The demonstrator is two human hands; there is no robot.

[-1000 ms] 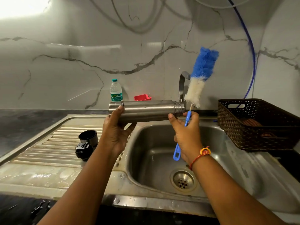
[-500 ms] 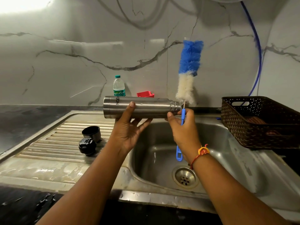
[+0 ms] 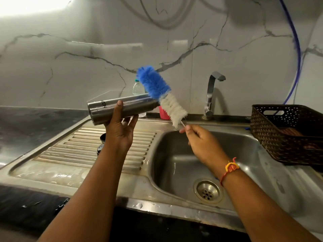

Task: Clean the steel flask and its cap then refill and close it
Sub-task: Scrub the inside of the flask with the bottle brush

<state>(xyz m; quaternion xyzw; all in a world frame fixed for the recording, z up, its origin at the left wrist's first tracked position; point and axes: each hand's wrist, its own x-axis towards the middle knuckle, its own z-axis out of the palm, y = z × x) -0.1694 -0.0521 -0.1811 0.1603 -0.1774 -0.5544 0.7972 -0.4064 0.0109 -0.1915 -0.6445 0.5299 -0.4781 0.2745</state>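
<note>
The left hand (image 3: 120, 133) grips the flask (image 3: 111, 110) sideways above the draining board (image 3: 70, 149). The right hand (image 3: 201, 142) pinches the brush (image 3: 160, 91) by its stem. Best to turn the blue tip toward the flask's mouth, then push straight in.

— What is everything carried by?
— A steel sink unit (image 3: 174, 206), set into a dark counter (image 3: 35, 123). Its ribbed drainboard (image 3: 73, 145) is seen below the left hand (image 3: 120, 131), its basin (image 3: 174, 163) below the right hand (image 3: 201, 142).
— And what is placed on it?
— A dark cup (image 3: 102, 137) and a black cap (image 3: 99, 150) are glimpsed on the ribs behind the left wrist, mostly hidden. A clear bottle (image 3: 138, 88) and a red tub (image 3: 164, 113) are stood beyond the left hand. A tap (image 3: 211, 95) is mounted beyond the right hand, and a brown basket (image 3: 286, 135) is set to its right.
</note>
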